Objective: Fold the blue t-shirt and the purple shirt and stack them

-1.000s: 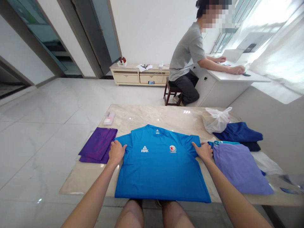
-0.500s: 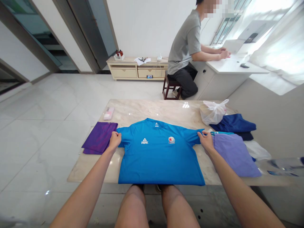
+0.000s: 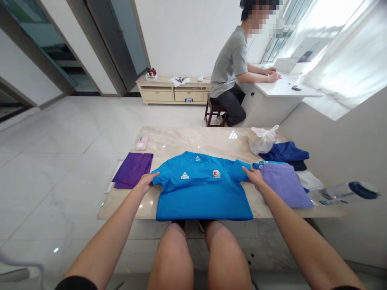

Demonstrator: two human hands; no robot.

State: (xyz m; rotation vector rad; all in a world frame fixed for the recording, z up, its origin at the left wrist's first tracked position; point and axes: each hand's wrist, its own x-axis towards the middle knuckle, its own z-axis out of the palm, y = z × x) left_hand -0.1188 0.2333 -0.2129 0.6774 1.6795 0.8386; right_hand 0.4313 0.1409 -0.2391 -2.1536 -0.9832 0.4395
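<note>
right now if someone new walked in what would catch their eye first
A blue T-shirt with a white PEAK logo lies spread on the marble table, the left hand and right hand at its sleeves. Beside it lie a purple garment to the left and a lavender garment to the right. Farther back, a person in a grey T-shirt sits at a white desk by a bright window.
</note>
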